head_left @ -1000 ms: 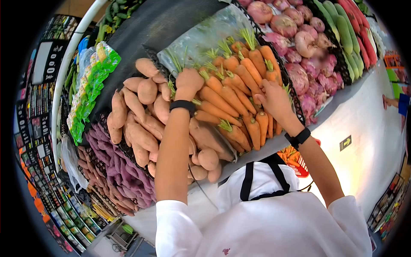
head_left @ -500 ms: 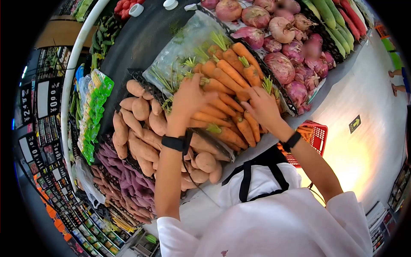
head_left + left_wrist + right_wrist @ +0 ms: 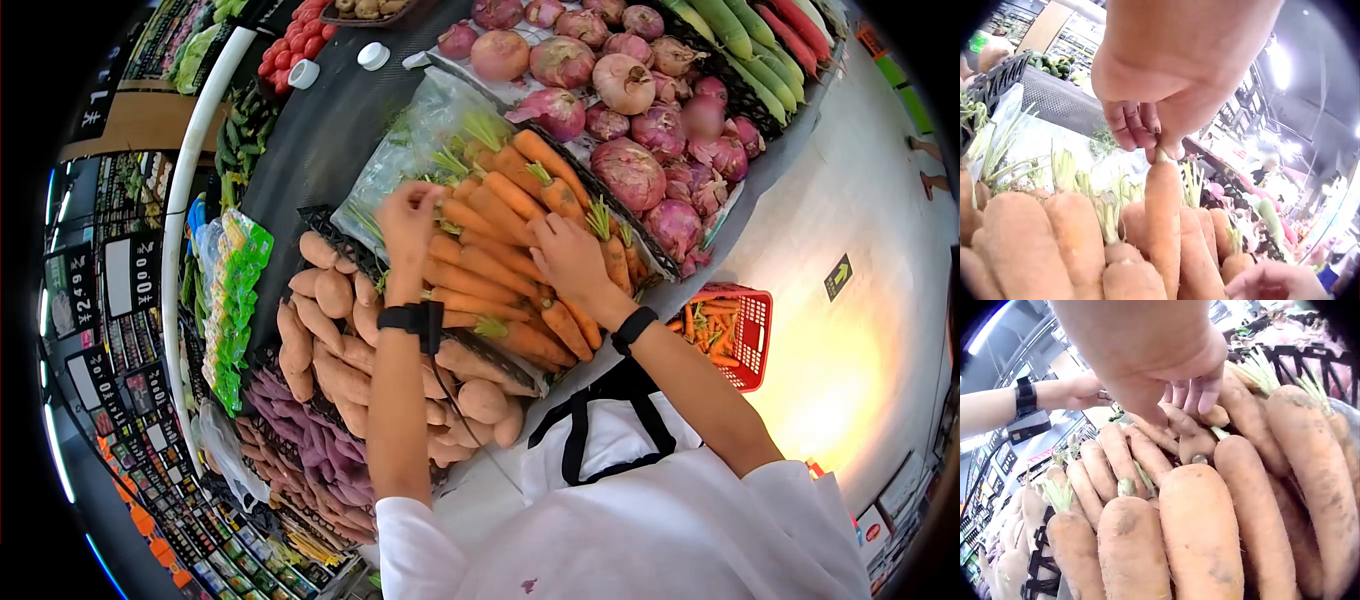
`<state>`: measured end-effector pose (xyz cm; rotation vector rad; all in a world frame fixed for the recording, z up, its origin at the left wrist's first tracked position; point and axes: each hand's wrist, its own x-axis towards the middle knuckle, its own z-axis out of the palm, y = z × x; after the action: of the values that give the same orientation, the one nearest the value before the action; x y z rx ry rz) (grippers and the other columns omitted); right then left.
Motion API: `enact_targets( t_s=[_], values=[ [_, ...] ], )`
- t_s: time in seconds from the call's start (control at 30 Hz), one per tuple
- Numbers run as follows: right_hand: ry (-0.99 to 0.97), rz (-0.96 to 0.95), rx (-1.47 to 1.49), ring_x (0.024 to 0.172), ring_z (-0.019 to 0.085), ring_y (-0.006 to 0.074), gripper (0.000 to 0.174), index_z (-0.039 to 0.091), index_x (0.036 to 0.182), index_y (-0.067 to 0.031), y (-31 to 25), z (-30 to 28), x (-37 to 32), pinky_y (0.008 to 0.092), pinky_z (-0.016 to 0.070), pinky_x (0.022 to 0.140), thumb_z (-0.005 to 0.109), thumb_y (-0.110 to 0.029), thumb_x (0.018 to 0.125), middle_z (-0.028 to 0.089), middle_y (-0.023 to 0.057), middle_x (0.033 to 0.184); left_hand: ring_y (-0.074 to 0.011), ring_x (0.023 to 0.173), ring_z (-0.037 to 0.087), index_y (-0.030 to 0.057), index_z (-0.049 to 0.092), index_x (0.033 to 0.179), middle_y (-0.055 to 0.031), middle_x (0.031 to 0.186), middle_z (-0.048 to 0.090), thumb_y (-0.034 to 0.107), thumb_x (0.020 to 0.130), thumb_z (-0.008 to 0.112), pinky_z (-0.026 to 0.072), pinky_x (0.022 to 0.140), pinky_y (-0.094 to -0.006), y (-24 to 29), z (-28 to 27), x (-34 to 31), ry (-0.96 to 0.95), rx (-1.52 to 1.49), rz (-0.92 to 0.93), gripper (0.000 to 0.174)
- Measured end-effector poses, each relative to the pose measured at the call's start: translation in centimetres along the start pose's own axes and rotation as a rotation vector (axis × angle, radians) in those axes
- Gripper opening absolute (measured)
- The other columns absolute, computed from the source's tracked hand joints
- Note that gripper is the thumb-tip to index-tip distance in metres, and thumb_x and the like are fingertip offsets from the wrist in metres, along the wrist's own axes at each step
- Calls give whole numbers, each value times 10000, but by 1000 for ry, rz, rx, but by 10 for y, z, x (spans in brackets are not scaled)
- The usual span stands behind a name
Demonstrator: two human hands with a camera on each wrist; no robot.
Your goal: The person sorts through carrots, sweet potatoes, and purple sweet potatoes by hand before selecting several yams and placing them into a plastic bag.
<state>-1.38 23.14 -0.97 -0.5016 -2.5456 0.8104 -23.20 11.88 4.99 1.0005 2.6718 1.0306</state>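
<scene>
Orange carrots (image 3: 505, 262) with short green tops lie side by side in a black crate lined with clear plastic. My left hand (image 3: 405, 235) is over their leafy ends in the head view. In the left wrist view its thumb and fingers pinch the stem of one carrot (image 3: 1164, 219), which slants down over the others. My right hand (image 3: 575, 262) is lower on the pile, towards the onions. From the right wrist, its thumb and curled fingers close around a slim carrot part (image 3: 1179, 422) among the other carrots.
Sweet potatoes (image 3: 335, 300) lie left of the carrots, purple ones (image 3: 305, 430) beyond. Red onions (image 3: 630, 170) fill the right side. A red basket (image 3: 765, 335) holding carrots stands on the floor. Bagged corn (image 3: 235, 300) lies far left, and a cable hangs from my left wristband (image 3: 405, 318).
My left hand has lifted slightly from the carrot tops and changed its finger pose. My right hand has shifted left across the carrots. The view has swung, showing more of the basket.
</scene>
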Motion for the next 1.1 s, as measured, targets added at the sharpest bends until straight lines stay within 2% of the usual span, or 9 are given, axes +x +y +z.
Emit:
enact_targets(
  t_s=[0.17,0.23,0.3,0.4,0.47,0.67,0.83,0.9,1.1],
  values=[
    [-55,9,24,986,592,300,334,569,1076,-65,-3,-1,-1,411,522,818,729,-122,788,585,96,1013,-307,771,687,17,734,1054,-173,890,728,191,969,657,532,756,-439,-21,12,9,-69,177,-76,209],
    [-56,0,28,1011,578,304,336,575,1080,-65,-6,-8,-1,411,510,844,734,-129,790,583,98,1015,-366,969,659,40,683,1195,-207,1153,683,203,1005,592,495,883,-478,-20,17,1,-67,60,-153,266],
    [-35,-16,126,1019,562,315,316,582,1062,-63,-8,-21,-7,416,496,860,733,-138,794,584,107,1027,-396,1120,578,66,628,1289,-179,1314,594,168,986,589,457,963,-464,-5,20,-24,337,171,183,321],
    [-242,-22,114,1022,565,320,332,590,1067,-61,1,-24,-30,417,497,871,746,-195,805,592,108,1045,-389,1227,494,107,625,1283,-135,1370,527,129,943,600,426,1000,-458,30,4,-83,32,408,-37,342],
    [-378,-37,92,1036,571,332,376,600,1085,-69,6,-26,-45,418,499,872,758,-272,811,591,118,1073,-350,1243,481,143,662,1202,-112,1245,562,103,853,643,425,980,-460,26,7,-112,-285,482,323,351],
    [-465,-29,-15,1157,497,318,491,644,1149,-110,-11,-34,-61,426,440,945,817,-311,736,548,103,1180,-326,1196,498,180,680,1170,-77,1221,536,-6,735,660,464,946,-456,6,-4,-101,-465,515,467,473],
    [-393,-82,-40,1204,463,314,547,653,1184,-116,-20,-18,-68,465,373,1002,838,-281,697,533,92,1244,-314,1215,497,144,661,1122,-91,1232,549,-16,776,595,483,983,-426,-4,-13,-76,-277,415,626,387],
    [-368,-145,-67,1211,465,315,563,651,1188,-117,-17,-11,-71,467,369,1001,845,-297,691,542,96,1237,-348,1292,466,142,660,1135,-105,1319,538,11,794,596,419,1080,-466,-19,-10,-72,-357,377,515,371],
    [-447,-174,-232,1251,451,331,602,638,1170,-41,-25,-1,-76,508,349,1022,847,-370,710,543,129,1296,-332,1447,353,98,657,1144,-134,1450,494,28,807,636,214,1204,-586,14,-6,-157,63,318,337,345]
  ],
)
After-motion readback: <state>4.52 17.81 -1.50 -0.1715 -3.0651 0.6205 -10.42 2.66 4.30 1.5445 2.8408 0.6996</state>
